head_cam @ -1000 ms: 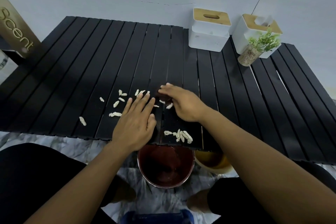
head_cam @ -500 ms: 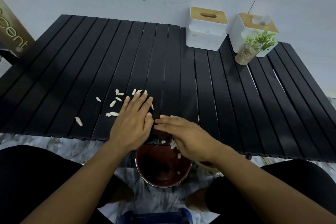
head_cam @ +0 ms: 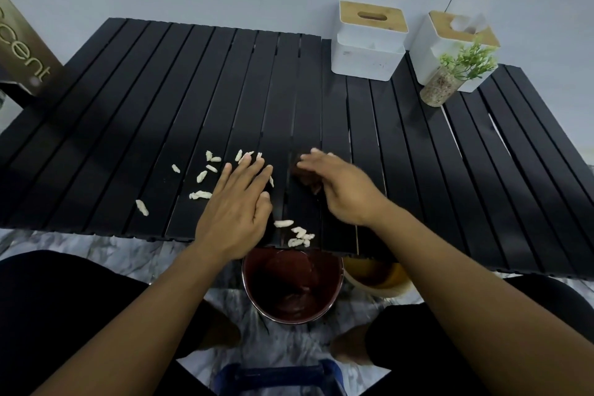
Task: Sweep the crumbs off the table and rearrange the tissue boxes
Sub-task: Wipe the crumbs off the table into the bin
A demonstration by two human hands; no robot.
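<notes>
Desk (head_cam: pixel 128 106): black matte slats with narrow gaps.
Bin (head_cam: pixel 324 299): round, dark red inside, shiny rim; on the marbled floor under the desk's near edge.
Crumbs (head_cam: pixel 202 175): pale, oblong, puffy; one scatter beyond and left of the bin, a small heap on the desk edge just above the bin.
Boxes (head_cam: pixel 369 42): white, round-cornered, pale wood lids; side by side, far beyond the bin, to the right.
Left hand (head_cam: pixel 238 206): flat on the slats beyond the bin, fingers (head_cam: pixel 247 170) straight, spread, holding nothing.
Right hand (head_cam: pixel 347 193): beyond the bin, fingers curled over a dark brown lump (head_cam: pixel 308 180), perhaps a cloth.
</notes>
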